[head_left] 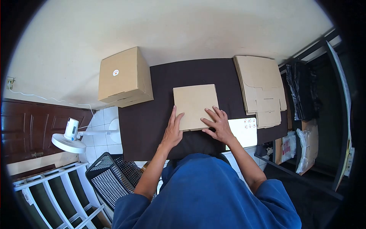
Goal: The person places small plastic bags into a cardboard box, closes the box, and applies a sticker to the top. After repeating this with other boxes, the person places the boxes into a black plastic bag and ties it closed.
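A closed, flat cardboard box (195, 105) lies on the dark tablecloth in front of me. My left hand (174, 126) grips its near left corner, fingers along the side and thumb at the top edge. Spread out on the box's near right part are the fingers of my right hand (219, 124), lying open on the lid. Just right of that hand is a white sheet of round stickers (244, 131), partly hidden by my wrist.
Closed boxes with a round sticker (116, 72) on top stand at the table's left end. Flattened cardboard boxes (263, 82) are stacked on the right. A white fan (70, 137) and a black plastic crate (108, 179) are at left. A dark rack (331, 114) borders the right.
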### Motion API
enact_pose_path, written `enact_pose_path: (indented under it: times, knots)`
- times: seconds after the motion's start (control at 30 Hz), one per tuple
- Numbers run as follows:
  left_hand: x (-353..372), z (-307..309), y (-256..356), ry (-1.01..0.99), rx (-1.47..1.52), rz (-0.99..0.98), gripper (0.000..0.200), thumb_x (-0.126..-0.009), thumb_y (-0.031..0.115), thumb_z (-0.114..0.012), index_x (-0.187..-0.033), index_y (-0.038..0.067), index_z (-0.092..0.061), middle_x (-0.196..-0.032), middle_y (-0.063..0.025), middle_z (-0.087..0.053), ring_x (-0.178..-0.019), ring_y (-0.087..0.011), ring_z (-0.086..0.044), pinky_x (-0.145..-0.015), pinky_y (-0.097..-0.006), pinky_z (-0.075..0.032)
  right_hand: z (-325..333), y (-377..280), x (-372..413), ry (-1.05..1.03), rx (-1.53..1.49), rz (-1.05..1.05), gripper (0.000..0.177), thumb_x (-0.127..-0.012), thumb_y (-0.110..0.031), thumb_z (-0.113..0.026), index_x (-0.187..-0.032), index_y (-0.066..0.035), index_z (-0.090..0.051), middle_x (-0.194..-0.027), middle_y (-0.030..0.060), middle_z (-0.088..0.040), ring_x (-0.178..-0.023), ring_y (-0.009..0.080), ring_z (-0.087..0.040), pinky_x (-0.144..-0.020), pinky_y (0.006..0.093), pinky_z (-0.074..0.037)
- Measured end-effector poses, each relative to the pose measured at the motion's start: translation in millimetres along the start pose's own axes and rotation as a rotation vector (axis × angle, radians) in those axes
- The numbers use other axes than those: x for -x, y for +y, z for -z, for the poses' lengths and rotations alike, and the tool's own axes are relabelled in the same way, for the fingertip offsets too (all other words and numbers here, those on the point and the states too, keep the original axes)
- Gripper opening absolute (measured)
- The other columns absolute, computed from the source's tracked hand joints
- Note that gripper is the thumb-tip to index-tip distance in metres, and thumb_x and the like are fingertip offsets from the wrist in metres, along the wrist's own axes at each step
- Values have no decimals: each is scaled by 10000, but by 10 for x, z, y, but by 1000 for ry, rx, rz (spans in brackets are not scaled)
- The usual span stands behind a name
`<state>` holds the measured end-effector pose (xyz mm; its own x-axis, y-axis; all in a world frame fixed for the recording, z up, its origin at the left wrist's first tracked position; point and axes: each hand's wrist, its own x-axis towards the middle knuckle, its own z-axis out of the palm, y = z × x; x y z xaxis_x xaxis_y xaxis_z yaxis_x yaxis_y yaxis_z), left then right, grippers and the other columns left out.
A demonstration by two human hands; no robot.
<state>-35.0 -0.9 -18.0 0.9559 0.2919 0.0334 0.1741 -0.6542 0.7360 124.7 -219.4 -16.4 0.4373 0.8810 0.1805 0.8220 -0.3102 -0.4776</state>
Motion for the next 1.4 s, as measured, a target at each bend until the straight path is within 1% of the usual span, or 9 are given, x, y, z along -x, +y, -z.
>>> enact_pose_path:
  times: [0.33, 0.5, 0.8, 1.03, 1.13, 1.23, 1.33, 1.4]
  knots:
    - [15, -15, -18, -13, -18, 5, 746, -745, -127, -556, -1460, 33, -417, -1657, -244, -118, -1484, -452, -273, -1200, -471, -338, -26, 8, -6, -19, 37, 5, 492, -838, -421, -774, -1291, -251, -689, -1536, 99, -468, -1442, 393, -357, -1135, 601, -294]
    - [27, -32, -48, -9, -55, -13, 723, -775, -104, -577, -1466, 32, -413, -1660, -239, -110, -1481, -446, -284, -1197, -469, -344, -27, 10, -4, -17, 46, 13, 479, -838, -415, -772, -1284, -257, -694, -1528, 91, -475, -1436, 384, -360, -1119, 609, -308]
    - [51, -48, -83, -12, -70, -21, 717, -787, -89, -593, -1469, 34, -411, -1660, -235, -108, -1482, -438, -288, -1198, -465, -345, -11, 7, -20, 4, 50, 48, 451, -849, -381, -769, -1274, -248, -697, -1516, 90, -487, -1410, 387, -391, -1072, 556, -356]
    - [61, -50, -91, -9, -52, -25, 726, -781, -92, -583, -1473, 34, -402, -1659, -236, -108, -1494, -430, -268, -1207, -465, -332, -7, -3, -25, 3, 71, 65, 445, -853, -381, -763, -1272, -246, -697, -1507, 95, -492, -1397, 388, -403, -1071, 538, -361]
    - [60, -49, -117, -27, -71, -22, 728, -790, -61, -599, -1483, 33, -395, -1665, -234, -97, -1500, -428, -257, -1205, -466, -332, -13, -7, -17, -5, 77, 62, 440, -861, -384, -754, -1274, -245, -697, -1503, 95, -495, -1399, 386, -400, -1076, 538, -355]
    - [72, -11, -104, -54, -54, -27, 736, -810, 15, -640, -1501, 34, -388, -1671, -232, -79, -1498, -432, -258, -1206, -469, -326, -35, -11, -6, -21, 67, 48, 434, -869, -379, -747, -1274, -233, -697, -1493, 98, -501, -1407, 384, -389, -1089, 545, -337]
    - [105, 13, -53, -82, -50, -21, 729, -861, 164, -690, -1514, 39, -389, -1670, -237, -103, -1498, -434, -260, -1187, -497, -335, -81, -21, 11, -2, 41, -3, 429, -872, -369, -745, -1270, -216, -698, -1483, 111, -503, -1416, 385, -376, -1108, 556, -311]
    - [79, -82, 17, -63, -192, 72, 753, -878, 242, -712, -1521, 36, -380, -1664, -244, -128, -1498, -430, -266, -1176, -500, -341, -157, -92, 7, 51, 31, -67, 432, -871, -364, -745, -1271, -206, -695, -1484, 123, -496, -1424, 386, -368, -1121, 562, -295]
